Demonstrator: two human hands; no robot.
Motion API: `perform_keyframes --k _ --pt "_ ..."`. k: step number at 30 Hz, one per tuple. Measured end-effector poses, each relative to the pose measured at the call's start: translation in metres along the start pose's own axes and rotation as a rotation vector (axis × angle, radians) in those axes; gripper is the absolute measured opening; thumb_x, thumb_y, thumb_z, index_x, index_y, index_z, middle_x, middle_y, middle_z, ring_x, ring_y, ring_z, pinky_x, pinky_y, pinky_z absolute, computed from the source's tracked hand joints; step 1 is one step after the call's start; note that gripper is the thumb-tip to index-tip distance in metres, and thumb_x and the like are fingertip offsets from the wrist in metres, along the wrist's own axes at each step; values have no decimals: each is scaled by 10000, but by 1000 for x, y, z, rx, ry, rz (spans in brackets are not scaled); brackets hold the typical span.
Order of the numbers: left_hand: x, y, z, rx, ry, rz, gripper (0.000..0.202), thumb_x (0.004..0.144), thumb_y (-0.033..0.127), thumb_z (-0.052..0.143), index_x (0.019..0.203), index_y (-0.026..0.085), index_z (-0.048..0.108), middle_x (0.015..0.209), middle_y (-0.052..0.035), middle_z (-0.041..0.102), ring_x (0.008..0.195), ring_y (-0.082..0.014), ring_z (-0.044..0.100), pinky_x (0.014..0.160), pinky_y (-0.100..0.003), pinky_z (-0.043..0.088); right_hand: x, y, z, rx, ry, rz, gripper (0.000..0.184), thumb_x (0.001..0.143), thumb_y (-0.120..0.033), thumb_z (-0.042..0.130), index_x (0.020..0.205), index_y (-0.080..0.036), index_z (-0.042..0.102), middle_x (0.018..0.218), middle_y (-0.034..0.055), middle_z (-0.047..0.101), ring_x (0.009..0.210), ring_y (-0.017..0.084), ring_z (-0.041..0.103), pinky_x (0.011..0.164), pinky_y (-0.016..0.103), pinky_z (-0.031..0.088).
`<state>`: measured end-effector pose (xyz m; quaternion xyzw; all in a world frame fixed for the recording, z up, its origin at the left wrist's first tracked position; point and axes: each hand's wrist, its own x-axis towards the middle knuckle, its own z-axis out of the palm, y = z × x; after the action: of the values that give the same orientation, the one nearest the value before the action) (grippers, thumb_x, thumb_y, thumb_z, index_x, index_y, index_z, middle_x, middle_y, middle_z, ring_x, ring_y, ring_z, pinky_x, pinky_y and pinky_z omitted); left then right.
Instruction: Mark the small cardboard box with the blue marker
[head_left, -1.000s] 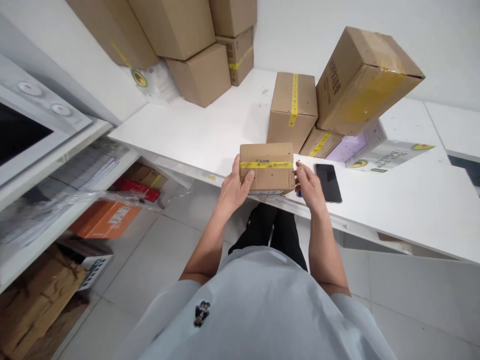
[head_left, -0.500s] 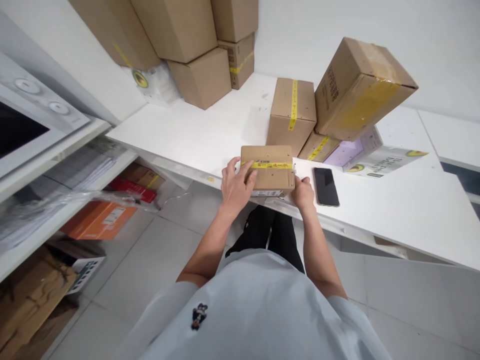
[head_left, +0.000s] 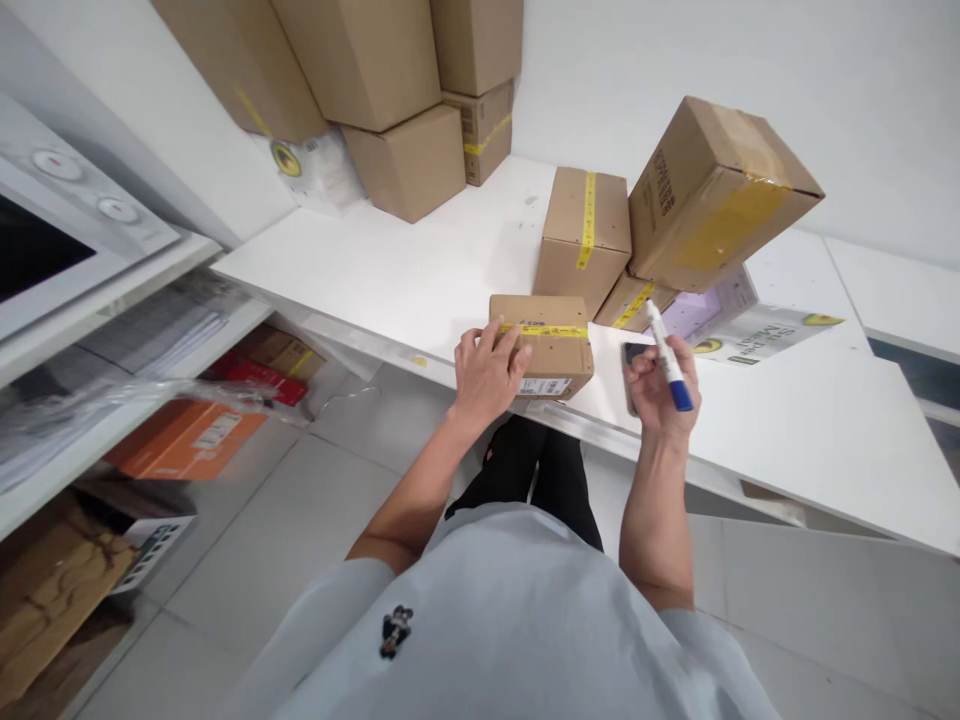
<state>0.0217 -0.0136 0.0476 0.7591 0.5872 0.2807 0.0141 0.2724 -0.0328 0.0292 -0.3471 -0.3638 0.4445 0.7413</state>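
A small cardboard box (head_left: 551,345) with a yellow tape strip sits at the near edge of the white table (head_left: 420,270). My left hand (head_left: 486,375) rests on the box's left side, its fingers over the top corner. My right hand (head_left: 660,390) is raised just right of the box and holds a white marker (head_left: 666,352) with a blue end, tilted up. A black phone (head_left: 628,352) lies on the table, mostly hidden behind my right hand.
Taped cardboard boxes (head_left: 585,235) stand behind the small one; a larger box (head_left: 712,195) leans on a purple-and-white carton (head_left: 742,315). More boxes (head_left: 405,160) are stacked at the back wall. Shelves (head_left: 112,330) with papers and an orange box (head_left: 184,440) stand on the left.
My right hand has left the box's right side and come up holding the marker, now covering most of the phone. My left hand stays on the box.
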Motion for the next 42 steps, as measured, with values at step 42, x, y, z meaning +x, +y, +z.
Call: perform_keyframes --k 42 --pt "6 30 23 -73 72 215 398 961 298 460 1237 106 674 1316 -166 671 1295 -324 585 1124 -491 450 47 13 97 -673 -300 -23 220 850 -401 665 773 -229 551 676 -54 531 599 93 475 573 243 406"
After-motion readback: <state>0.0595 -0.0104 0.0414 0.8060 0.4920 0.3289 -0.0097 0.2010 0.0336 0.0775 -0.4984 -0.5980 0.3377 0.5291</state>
